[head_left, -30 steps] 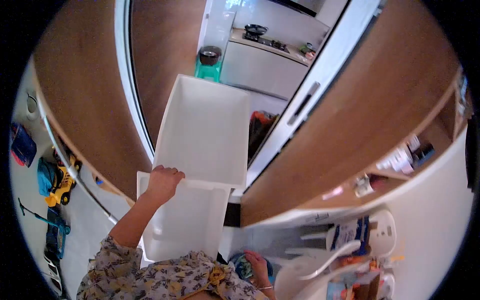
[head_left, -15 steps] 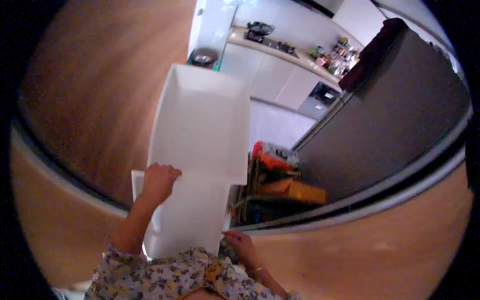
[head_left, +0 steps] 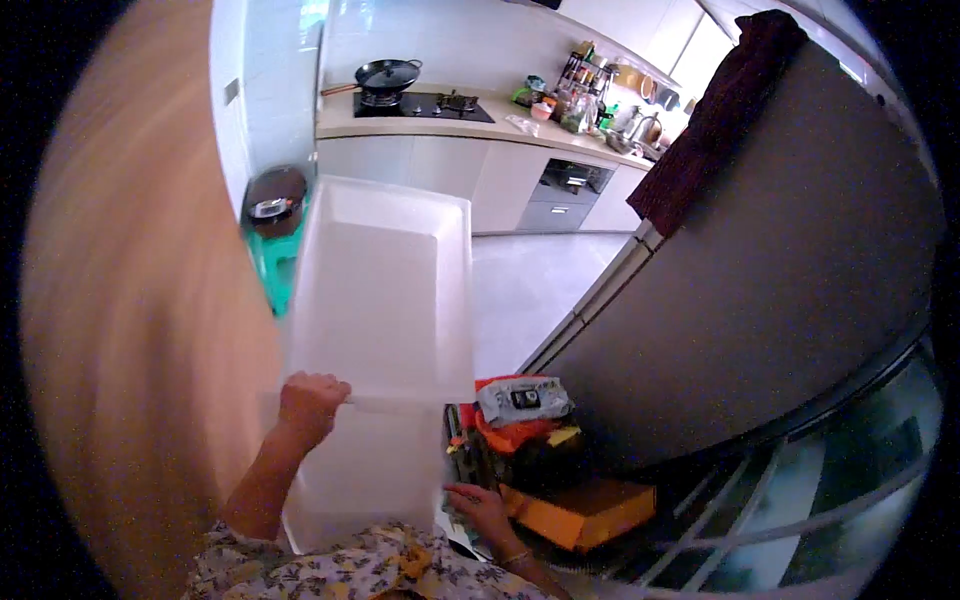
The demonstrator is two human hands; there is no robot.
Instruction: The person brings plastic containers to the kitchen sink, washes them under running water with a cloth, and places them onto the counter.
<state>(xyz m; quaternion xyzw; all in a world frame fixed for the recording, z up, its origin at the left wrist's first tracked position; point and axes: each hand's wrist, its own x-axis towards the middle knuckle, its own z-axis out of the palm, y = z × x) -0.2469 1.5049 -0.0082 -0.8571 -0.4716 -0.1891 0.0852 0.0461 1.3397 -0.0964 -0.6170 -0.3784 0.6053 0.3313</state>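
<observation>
The left hand (head_left: 312, 410) grips the far white container (head_left: 385, 300) by its near rim, fingers curled; the near container (head_left: 372, 460) lies just behind them. The right hand (head_left: 484, 512) is at its edge, hold unclear. Ahead, the worktop (head_left: 340, 122) now looks closer: both seem carried towards it.

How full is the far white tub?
It looks empty: the far white tub shows only its bare floor and walls.

from my end i read smooth plastic with a soft sheen on the farther white container (head_left: 385, 295); plastic, too, on the green stool (head_left: 270, 256); a glossy black cooktop (head_left: 425, 107); textured, matt cloth (head_left: 715, 125) over the matt grey fridge (head_left: 780, 290)
</observation>
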